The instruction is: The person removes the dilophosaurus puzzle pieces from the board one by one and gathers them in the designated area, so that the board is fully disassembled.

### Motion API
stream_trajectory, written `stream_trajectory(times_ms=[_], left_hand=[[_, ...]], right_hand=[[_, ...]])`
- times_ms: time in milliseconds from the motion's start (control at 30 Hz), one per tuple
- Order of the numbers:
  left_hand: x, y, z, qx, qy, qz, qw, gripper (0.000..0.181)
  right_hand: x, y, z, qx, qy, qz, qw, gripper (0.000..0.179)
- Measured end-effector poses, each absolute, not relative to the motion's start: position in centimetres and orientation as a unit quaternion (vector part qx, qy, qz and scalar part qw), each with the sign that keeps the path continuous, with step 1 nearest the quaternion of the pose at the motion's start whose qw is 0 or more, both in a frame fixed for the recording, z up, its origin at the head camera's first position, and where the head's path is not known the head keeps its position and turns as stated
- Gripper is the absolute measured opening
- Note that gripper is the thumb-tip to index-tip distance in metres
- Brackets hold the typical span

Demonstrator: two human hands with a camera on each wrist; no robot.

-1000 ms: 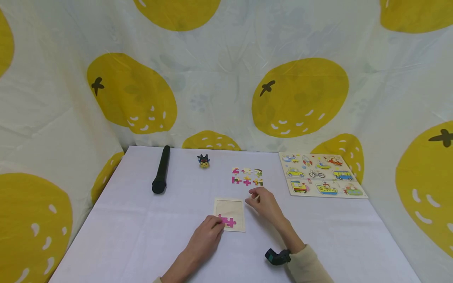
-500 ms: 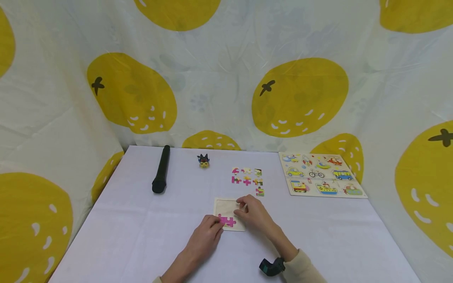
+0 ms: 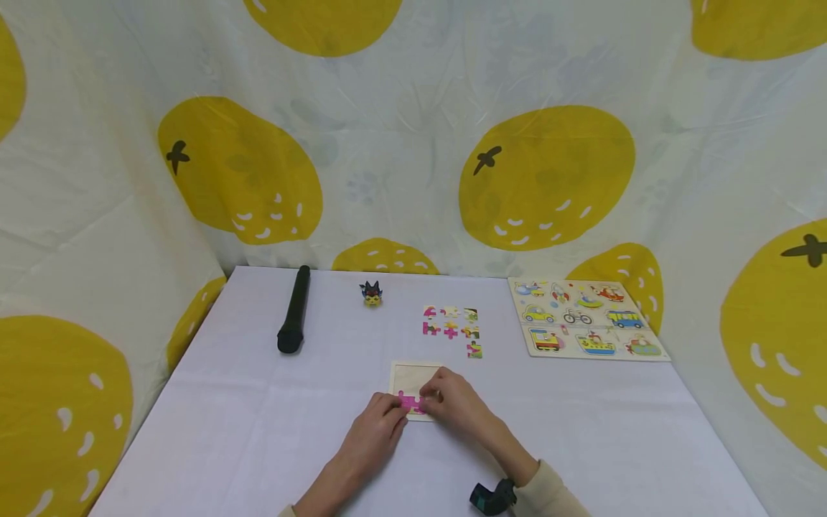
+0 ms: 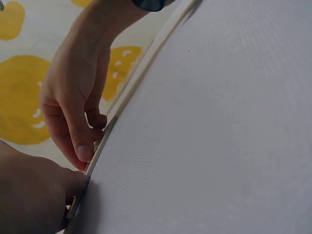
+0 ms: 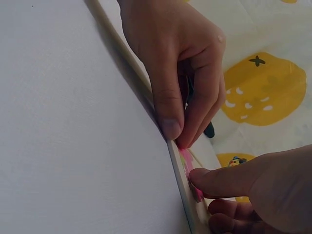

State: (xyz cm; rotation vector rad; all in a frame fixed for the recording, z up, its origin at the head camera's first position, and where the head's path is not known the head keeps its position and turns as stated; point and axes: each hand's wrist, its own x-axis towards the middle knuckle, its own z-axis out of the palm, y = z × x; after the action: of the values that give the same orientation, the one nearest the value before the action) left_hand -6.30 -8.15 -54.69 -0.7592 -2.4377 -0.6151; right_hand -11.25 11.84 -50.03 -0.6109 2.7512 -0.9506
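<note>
A small wooden puzzle tray lies near the middle of the white table. Several pink jigsaw pieces sit joined along its near side. My left hand holds the tray's near left corner; in the right wrist view its thumb is on the edge and the fingers reach over the rim. Over the tray's right side, my right hand pinches a puzzle piece at the right end of the pink row. Its thumb touches the pink in the right wrist view. The fingers mostly hide this piece.
Beyond the tray lie several loose jigsaw pieces. At the back right is a vehicle picture board. A black microphone and a small toy figure stand toward the back left. A black wrist device is on the right wrist.
My right hand has moved left and nearer, from beside the loose pieces to the pink row in the tray. A loose piece it covered is now visible. The left hand stays put.
</note>
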Motion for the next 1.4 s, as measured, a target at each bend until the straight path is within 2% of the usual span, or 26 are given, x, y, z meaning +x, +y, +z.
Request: stream_trajectory(times_ms=[200, 733, 1067, 1400], left_hand=[[-6.3, -8.1, -54.6, -0.277, -0.899, -0.221, 0.256, 0.016], [-6.3, -8.1, -54.4, -0.275, -0.903, -0.221, 0.244, 0.016], [-6.2, -8.1, -54.4, -0.266, -0.907, -0.236, 0.225, 0.01], [-6.4, -8.2, -54.8, -0.268, -0.9, -0.237, 0.25, 0.012]], right_hand=[[-11.1, 11.7, -50.2, -0.217, 0.92, -0.316, 0.084, 0.016], [-11.2, 11.8, -50.1, -0.225, 0.918, -0.306, 0.11, 0.026], [-11.7, 12.2, -50.5, -0.236, 0.897, -0.352, 0.126, 0.013], [-12.3, 12.9, -50.6, -0.229, 0.891, -0.375, 0.115, 0.01]])
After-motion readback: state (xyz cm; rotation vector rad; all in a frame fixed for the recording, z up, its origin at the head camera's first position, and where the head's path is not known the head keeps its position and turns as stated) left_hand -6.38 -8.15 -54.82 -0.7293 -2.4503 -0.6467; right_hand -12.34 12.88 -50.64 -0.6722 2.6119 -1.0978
